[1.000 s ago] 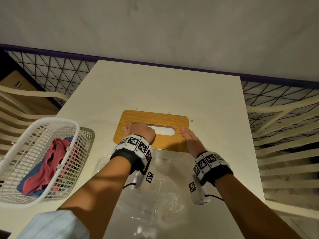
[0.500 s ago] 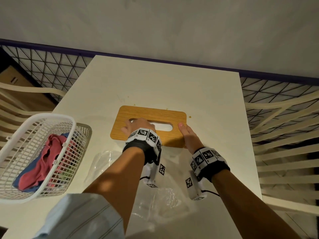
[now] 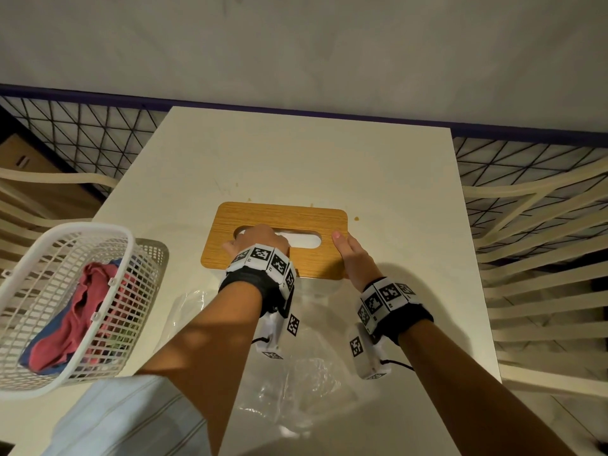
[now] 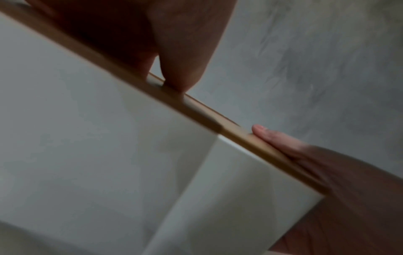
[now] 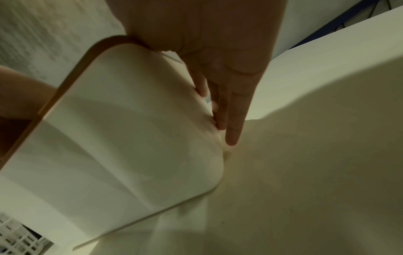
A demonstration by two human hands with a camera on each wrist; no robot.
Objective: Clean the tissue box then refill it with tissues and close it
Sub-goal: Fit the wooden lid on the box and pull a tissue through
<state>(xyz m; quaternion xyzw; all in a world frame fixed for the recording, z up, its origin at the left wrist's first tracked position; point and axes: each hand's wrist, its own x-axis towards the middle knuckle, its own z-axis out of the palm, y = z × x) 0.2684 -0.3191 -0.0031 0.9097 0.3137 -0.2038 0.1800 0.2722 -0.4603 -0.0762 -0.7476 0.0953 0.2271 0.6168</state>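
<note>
The tissue box stands mid-table with its wooden lid [image 3: 296,215] on top and white showing in the slot [image 3: 306,240]. My left hand [image 3: 260,238] lies on the lid with bent fingers over the slot's left end; the fingertips are hidden. A finger [image 4: 181,81] presses the lid's edge [image 4: 196,110] above the white box wall [image 4: 87,138]. My right hand [image 3: 352,255] is at the box's right end, thumb on the lid. Its fingers [image 5: 233,120] run straight down the white side wall [image 5: 130,138].
A crumpled clear plastic wrapper [image 3: 296,373] lies on the white table [image 3: 329,159] between my forearms. A white mesh basket [image 3: 75,232] with red and blue cloths [image 3: 82,307] sits at the left edge. Cream slatted chairs [image 3: 543,258] flank the table.
My left hand has slid right along the lid, from its left part onto the slot's end. The right hand stays at the right end.
</note>
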